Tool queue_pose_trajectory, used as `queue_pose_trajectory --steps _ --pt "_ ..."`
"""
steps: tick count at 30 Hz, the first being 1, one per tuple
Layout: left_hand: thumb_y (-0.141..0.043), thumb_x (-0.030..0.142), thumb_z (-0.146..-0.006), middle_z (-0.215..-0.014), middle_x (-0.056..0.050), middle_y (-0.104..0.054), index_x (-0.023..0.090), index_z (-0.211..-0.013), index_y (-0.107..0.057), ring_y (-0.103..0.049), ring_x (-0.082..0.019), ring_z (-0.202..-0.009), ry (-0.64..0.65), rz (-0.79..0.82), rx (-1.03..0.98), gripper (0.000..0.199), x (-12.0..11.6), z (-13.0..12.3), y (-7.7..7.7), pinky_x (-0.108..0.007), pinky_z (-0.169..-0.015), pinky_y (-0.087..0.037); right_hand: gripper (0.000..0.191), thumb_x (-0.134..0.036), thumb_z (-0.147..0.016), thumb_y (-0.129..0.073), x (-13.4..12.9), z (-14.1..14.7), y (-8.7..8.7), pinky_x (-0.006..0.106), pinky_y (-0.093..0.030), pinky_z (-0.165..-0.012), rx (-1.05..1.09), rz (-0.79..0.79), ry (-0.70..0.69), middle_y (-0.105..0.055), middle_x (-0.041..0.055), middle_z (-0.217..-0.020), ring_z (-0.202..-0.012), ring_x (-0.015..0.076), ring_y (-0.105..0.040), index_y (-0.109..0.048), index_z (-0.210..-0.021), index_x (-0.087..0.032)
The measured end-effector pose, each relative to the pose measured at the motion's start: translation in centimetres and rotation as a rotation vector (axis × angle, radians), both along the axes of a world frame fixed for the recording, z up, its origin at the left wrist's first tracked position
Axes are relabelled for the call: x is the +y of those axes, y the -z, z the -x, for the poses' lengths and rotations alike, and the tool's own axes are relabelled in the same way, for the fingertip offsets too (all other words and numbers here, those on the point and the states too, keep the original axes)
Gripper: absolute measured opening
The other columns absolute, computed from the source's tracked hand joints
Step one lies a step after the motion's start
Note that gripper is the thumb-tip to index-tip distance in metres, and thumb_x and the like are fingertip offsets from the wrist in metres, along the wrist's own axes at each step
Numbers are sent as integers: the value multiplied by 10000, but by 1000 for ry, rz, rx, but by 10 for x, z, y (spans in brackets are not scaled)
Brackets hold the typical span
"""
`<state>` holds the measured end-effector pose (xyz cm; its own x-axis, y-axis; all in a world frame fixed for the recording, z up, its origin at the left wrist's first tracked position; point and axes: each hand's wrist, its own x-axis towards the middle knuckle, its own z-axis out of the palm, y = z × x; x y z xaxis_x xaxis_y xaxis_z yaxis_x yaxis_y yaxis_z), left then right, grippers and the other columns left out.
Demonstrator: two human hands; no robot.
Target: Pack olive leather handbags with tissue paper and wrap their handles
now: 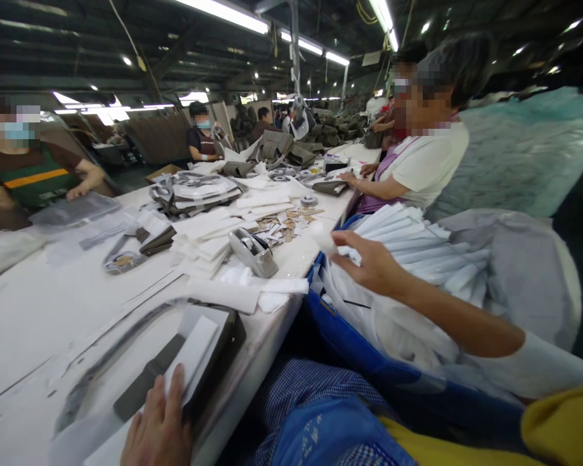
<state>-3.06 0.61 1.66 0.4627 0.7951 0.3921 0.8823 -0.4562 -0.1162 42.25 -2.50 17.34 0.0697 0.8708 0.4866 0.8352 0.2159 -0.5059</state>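
My left hand (159, 421) lies with fingers stretched over a white strip (200, 346) on a dark grey fabric piece (150, 375) at the near edge of the table. A curved grey band (94, 372) rests beside that piece. Over the blue bin (337, 323), my right hand (369, 262) is raised, thumb and fingers pinched on a small whitish translucent piece (323, 237). What this piece is cannot be made out. Between the hands, a tape dispenser (253, 254) stands on the table, with white strips (233, 294) in front of it.
Stacked white sheets (398, 239) and crumpled plastic (393, 323) fill the blue bin. Scraps (289, 223) and a pile of grey pieces (199, 191) cover the middle of the white table (24, 330). One person works at the right (437, 152), another at the left (34, 168).
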Motion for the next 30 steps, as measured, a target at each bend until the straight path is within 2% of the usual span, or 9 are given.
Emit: queue_pose_trajectory --steps 2,5,8,10,15,18,24,27,30 --pt "-385 157 -886 -1412 -204 -491 211 -1567 -48 -573 -342 -1215 37 24 20 761 7 8 2 -474 -957 -502 338 -376 -956 -532 -4 51 1 389 -491 -967 495 138 -297 -664 81 -1173 -1058 209 -648 -497 -1255 -222" --pt "-391 140 -883 -1397 -183 -531 193 -1547 -199 -599 -304 -1196 14 67 27 693 10 9 -6 -430 -952 -518 394 -451 -898 -607 -16 110 29 386 -544 -878 1021 491 -573 -690 83 -1069 -976 214 -681 -524 -1185 -195" --pt "-381 98 -887 -1437 -172 -509 175 -1490 -352 -632 -269 -1153 -112 188 41 609 4 0 -27 -377 -888 -551 474 -431 -777 -751 -38 144 68 368 -540 -882 1018 909 -810 -703 63 -992 -944 215 -684 -596 -1147 -178" --pt "-414 86 -887 -1453 -160 -498 178 -1462 -404 -615 -267 -1186 -175 293 54 582 2 -8 -42 -371 -904 -545 412 -392 -821 -708 -49 153 88 358 -530 -896 779 967 -931 -695 61 -1035 -974 216 -669 -634 -1178 -200" --pt "-524 143 -905 -1476 -166 -470 177 -1480 -367 -582 -280 -1236 -189 457 34 597 5 -12 -68 -398 -966 -517 431 -121 -897 -521 -24 162 111 424 -464 -944 -113 322 -797 -603 112 -1223 -1084 266 -576 -630 -1289 -266" --pt "-542 196 -926 -1476 -165 -468 174 -1487 -351 -560 -279 -1262 -186 515 25 593 5 -13 -78 -403 -1001 -495 447 -64 -893 -501 8 173 120 411 -474 -883 -375 62 -775 -635 107 -1115 -1004 258 -574 -634 -1276 -254" --pt "-554 252 -942 -1505 -165 -427 186 -1503 -322 -539 -288 -1284 -223 577 44 611 6 -17 -86 -396 -1005 -491 279 -105 -918 -539 46 199 132 368 -469 -829 -393 -223 -695 -673 86 -967 -923 229 -571 -675 -1153 -170" --pt "-547 279 -951 -1504 -169 -429 189 -1501 -322 -533 -283 -1291 -228 557 32 601 4 -16 -82 -396 -1010 -487 209 -151 -933 -556 58 210 138 377 -467 -828 -341 -322 -622 -694 71 -948 -924 233 -570 -699 -1081 -189" --pt "-596 434 -917 -1496 -196 -431 167 -1494 -323 -507 -302 -1313 -203 481 -11 693 0 -15 -72 -417 -1019 -479 198 -150 -935 -552 65 218 149 386 -493 -835 -279 -380 -597 -710 71 -981 -912 234 -574 -715 -1041 -190"
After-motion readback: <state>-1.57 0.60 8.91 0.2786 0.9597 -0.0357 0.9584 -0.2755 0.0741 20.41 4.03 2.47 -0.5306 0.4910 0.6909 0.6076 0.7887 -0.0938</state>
